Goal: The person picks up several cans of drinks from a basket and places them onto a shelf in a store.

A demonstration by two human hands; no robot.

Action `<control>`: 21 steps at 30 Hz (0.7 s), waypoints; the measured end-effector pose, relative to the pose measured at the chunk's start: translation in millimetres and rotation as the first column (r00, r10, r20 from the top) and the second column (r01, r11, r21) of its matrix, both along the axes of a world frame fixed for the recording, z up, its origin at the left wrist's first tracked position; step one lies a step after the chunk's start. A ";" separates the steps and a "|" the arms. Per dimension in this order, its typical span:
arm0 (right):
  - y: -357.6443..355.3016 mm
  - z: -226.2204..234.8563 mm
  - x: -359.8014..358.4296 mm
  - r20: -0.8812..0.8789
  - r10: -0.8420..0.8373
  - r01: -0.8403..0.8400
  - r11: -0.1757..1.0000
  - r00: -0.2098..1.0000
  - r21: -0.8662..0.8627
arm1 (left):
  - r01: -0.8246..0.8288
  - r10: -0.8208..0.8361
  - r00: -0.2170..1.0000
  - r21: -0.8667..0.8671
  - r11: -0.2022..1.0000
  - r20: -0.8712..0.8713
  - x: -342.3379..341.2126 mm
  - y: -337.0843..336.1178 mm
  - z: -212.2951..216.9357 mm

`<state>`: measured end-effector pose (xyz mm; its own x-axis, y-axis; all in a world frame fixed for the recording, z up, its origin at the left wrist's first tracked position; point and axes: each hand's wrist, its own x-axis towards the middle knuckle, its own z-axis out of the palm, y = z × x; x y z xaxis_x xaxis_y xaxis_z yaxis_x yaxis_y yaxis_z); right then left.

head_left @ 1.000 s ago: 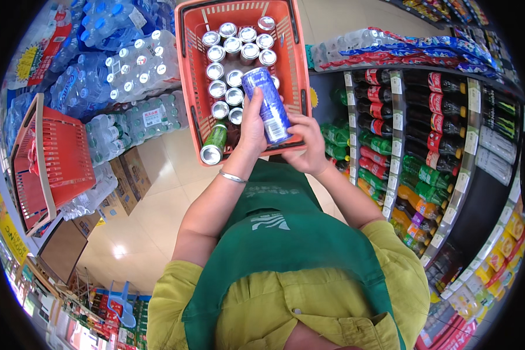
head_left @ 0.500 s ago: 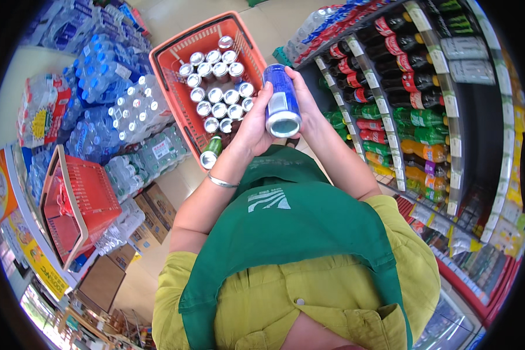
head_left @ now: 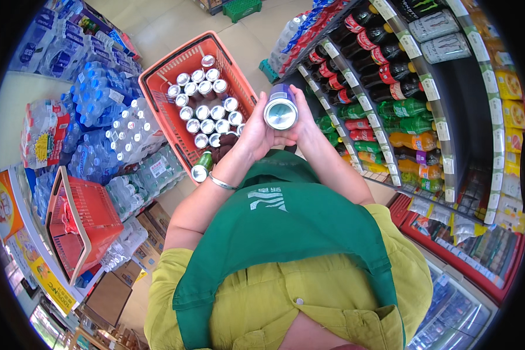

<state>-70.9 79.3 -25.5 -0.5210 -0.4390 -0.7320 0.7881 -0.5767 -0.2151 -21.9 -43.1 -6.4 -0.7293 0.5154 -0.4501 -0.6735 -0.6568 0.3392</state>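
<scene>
Between my two palms I hold a blue drink can (head_left: 280,109), its silver end facing up at me. My left hand (head_left: 258,129) is curved along the can's left side. Against the other side lies my right hand (head_left: 303,115), some of its fingers crossing beneath the can. Just left of my hands stands an orange-red shopping basket (head_left: 147,96) holding several upright drink cans (head_left: 217,112) with silver ends up. At its near corner a green can (head_left: 200,167) leans, close to my left wrist.
Right of me, shelves (head_left: 436,111) carry cola bottles (head_left: 385,55), other bottled drinks and large cans (head_left: 443,46). On the left are wrapped packs of water bottles (head_left: 97,93) and a second red basket (head_left: 93,219). A green crate (head_left: 242,9) sits on the floor ahead.
The can has tilted so its silver end faces me more squarely, and the fingers have shifted beneath it. The whole view has turned slightly; the basket appears further left.
</scene>
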 end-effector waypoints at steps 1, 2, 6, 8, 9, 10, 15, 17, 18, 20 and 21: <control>-1.0 -2.4 2.6 0.010 0.005 -0.005 1.000 1.000 0.021 | 0.021 -0.020 1.000 -0.027 0.999 0.013 1.7 -1.0 -1.9; -2.4 -4.9 4.1 0.019 0.011 -0.012 0.999 1.000 0.041 | 0.040 -0.039 0.999 -0.054 0.998 0.026 3.4 -2.1 -3.8; -8.8 -11.5 4.9 0.032 0.022 -0.023 0.998 0.999 0.054 | -0.027 0.031 0.999 -0.108 0.994 0.031 8.2 -4.3 -1.9; -13.8 -10.5 3.3 0.024 0.039 -0.040 0.999 0.999 0.030 | -0.035 0.037 0.999 -0.090 0.995 0.021 9.9 -8.8 -4.0; -14.5 -12.3 2.4 0.018 0.049 -0.050 0.999 0.999 0.015 | -0.040 0.042 0.999 -0.088 0.995 0.020 9.6 -9.7 -4.8; -14.7 -14.9 1.7 0.013 0.059 -0.059 0.998 0.998 0.000 | -0.045 0.046 0.999 -0.085 0.995 0.019 9.9 -10.5 -4.7; -19.8 -17.6 1.2 -0.013 0.113 -0.113 0.993 0.993 -0.020 | -0.070 0.074 0.997 -0.093 0.993 0.034 12.3 -15.9 -4.8; -20.8 -17.7 0.8 -0.014 0.118 -0.119 0.993 0.993 -0.016 | -0.049 0.051 0.998 -0.071 0.996 0.028 13.4 -18.4 -8.5; -22.5 -15.5 0.4 -0.009 0.118 -0.118 0.993 0.993 -0.008 | -0.064 0.066 0.997 -0.067 0.996 0.032 13.3 -18.6 -8.3; -25.9 -9.8 -0.5 0.002 0.114 -0.114 0.994 0.994 0.006 | -0.093 0.095 0.995 -0.059 0.994 0.041 13.6 -17.6 -7.6; -27.2 -7.4 -0.9 0.007 0.108 -0.108 0.994 0.994 0.012 | -0.098 0.102 0.993 -0.068 0.993 0.054 14.0 -17.2 -5.4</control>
<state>-71.8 52.1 -32.9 -0.4666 -0.4835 -0.7406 0.8470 -0.4855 -0.2166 -8.0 -60.3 -11.8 -0.7476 0.4091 -0.5232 -0.6251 -0.6997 0.3460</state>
